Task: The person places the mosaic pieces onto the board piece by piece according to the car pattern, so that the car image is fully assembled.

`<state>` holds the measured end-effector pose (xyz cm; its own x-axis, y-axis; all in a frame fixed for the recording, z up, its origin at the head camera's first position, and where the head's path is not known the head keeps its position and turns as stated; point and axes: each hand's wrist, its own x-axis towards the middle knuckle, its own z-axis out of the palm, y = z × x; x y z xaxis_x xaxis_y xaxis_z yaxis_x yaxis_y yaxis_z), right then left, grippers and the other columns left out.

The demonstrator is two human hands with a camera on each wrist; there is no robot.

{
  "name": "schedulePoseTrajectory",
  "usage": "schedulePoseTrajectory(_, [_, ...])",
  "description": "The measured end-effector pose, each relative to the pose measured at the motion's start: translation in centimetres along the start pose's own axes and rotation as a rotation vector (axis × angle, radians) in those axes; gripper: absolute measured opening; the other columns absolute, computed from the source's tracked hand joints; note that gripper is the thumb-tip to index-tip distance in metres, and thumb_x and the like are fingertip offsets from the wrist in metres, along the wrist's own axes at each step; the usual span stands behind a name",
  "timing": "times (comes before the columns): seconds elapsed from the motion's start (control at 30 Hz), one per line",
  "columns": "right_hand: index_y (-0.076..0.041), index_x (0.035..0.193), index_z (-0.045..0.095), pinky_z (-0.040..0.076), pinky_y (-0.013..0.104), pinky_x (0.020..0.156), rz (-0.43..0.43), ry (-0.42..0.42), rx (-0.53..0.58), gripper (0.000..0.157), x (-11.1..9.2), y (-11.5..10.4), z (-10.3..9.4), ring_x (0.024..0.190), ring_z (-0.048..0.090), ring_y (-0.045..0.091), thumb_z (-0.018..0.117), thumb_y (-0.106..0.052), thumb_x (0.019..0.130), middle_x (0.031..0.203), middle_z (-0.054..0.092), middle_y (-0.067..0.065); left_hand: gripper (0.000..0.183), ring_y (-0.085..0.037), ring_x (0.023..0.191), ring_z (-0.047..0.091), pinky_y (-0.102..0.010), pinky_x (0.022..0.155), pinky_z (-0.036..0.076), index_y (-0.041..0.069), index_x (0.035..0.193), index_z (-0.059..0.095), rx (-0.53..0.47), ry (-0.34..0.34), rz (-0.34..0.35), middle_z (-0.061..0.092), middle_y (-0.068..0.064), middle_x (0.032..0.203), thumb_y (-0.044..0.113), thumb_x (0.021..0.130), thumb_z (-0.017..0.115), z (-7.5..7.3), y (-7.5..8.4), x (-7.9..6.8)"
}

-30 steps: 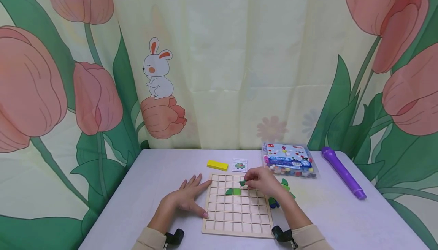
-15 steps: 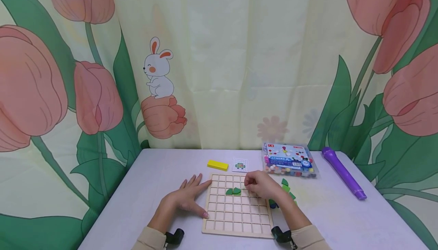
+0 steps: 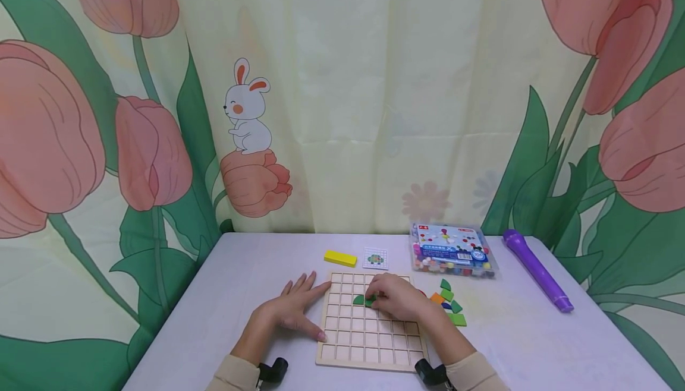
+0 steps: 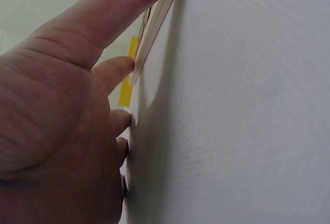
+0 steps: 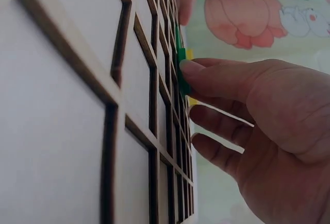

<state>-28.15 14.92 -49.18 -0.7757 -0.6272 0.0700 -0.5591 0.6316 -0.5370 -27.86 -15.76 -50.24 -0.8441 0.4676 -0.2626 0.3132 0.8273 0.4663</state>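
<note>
A wooden grid board (image 3: 371,352) lies flat on the table. My left hand (image 3: 291,309) is spread along its left side, with thumb and index finger touching the frame. My right hand (image 3: 398,299) is over the upper middle of the board. Thumb and fingers pinch a dark green rounded piece (image 5: 182,74), partly hidden by the fingers in the head view. Just left of it, a green quarter-circle piece (image 3: 358,300) sits in a cell. The light green square seen earlier beside it is covered now.
Right of the board lie several loose pieces, among them a light green one (image 3: 457,319) and an orange one (image 3: 437,298). Behind are a yellow block (image 3: 340,258), a pattern card (image 3: 376,258) and a clear box (image 3: 453,251). A purple microphone-shaped object (image 3: 537,270) lies far right.
My right hand set the dark green piece on the light green square and drew back slightly. It has since come left and down onto that piece again. The left hand stays put.
</note>
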Motion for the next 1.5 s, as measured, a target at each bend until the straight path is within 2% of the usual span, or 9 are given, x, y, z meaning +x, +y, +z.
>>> schedulePoseTrajectory(0.23, [-0.016,0.102,0.075,0.05,0.028,0.076,0.078,0.009,0.036,0.014,-0.3,-0.2,-0.2,0.083,0.056,0.01,0.076,-0.005,0.093,0.098,0.068,-0.006,0.12,-0.039,0.163,0.002,-0.066,0.128,0.003,0.034,0.164,0.031,-0.001,0.019,0.017,0.009,-0.017,0.175,0.068,0.065,0.089,0.1,-0.1,0.1])
schedulePoseTrajectory(0.53, [-0.016,0.092,0.07,0.047,0.027,0.07,0.104,0.061,0.061,0.012,-0.8,0.5,-0.7,0.079,0.055,0.011,0.077,-0.005,0.091,0.086,0.062,-0.007,0.121,-0.039,0.163,0.001,-0.066,0.128,0.002,0.035,0.164,0.03,0.008,0.014,0.014,0.008,-0.016,0.176,0.071,0.064,0.088,0.2,-0.5,0.3])
schedulePoseTrajectory(0.67, [-0.015,0.1,0.071,0.047,0.027,0.069,0.175,0.106,0.115,0.012,-1.0,0.5,-1.1,0.08,0.056,0.014,0.07,-0.005,0.093,0.085,0.063,-0.006,0.12,-0.039,0.163,0.002,-0.067,0.128,0.004,0.035,0.164,0.031,0.007,0.015,0.013,0.009,-0.016,0.175,0.07,0.064,0.088,0.1,-0.2,0.1])
schedulePoseTrajectory(0.77, [-0.016,0.107,0.075,0.048,0.029,0.071,0.197,0.142,0.113,0.017,-1.0,0.6,-1.2,0.082,0.057,0.015,0.067,-0.007,0.095,0.088,0.065,-0.006,0.119,-0.039,0.163,0.003,-0.067,0.128,0.004,0.034,0.164,0.031,0.005,0.019,0.017,0.01,-0.017,0.175,0.069,0.065,0.088,0.0,-0.1,0.0])
schedulePoseTrajectory(0.87, [-0.016,0.102,0.077,0.049,0.029,0.072,0.197,0.165,0.107,0.014,-1.0,0.9,-1.1,0.08,0.057,0.014,0.068,-0.008,0.095,0.087,0.067,-0.008,0.119,-0.039,0.163,0.003,-0.067,0.128,0.004,0.034,0.164,0.031,0.003,0.02,0.019,0.01,-0.017,0.175,0.069,0.065,0.088,0.1,-0.1,0.0])
schedulePoseTrajectory(1.0, [-0.013,0.092,0.073,0.048,0.027,0.067,0.212,0.156,0.112,0.005,-1.0,1.2,-0.9,0.075,0.057,0.013,0.073,-0.009,0.092,0.08,0.065,-0.007,0.119,-0.039,0.163,0.002,-0.067,0.128,0.004,0.035,0.164,0.031,0.003,0.015,0.017,0.009,-0.016,0.176,0.07,0.065,0.087,0.2,-0.2,0.1])
schedulePoseTrajectory(1.23, [-0.017,0.083,0.068,0.043,0.025,0.059,0.266,0.11,0.11,0.013,-1.3,1.1,-1.0,0.068,0.054,0.014,0.076,-0.012,0.092,0.073,0.061,-0.004,0.12,-0.039,0.163,0.002,-0.067,0.128,0.003,0.035,0.164,0.031,0.01,0.013,0.016,0.009,-0.016,0.176,0.072,0.065,0.086,0.3,-0.5,0.3])
schedulePoseTrajectory(1.5, [-0.015,0.076,0.066,0.039,0.026,0.054,0.33,0.12,0.111,0.021,-1.5,1.2,-1.1,0.062,0.053,0.013,0.08,-0.018,0.091,0.067,0.058,-0.003,0.12,-0.039,0.163,0.002,-0.068,0.128,0.003,0.034,0.164,0.031,0.004,0.014,0.013,0.009,-0.016,0.176,0.071,0.064,0.087,0.3,-0.4,0.3])
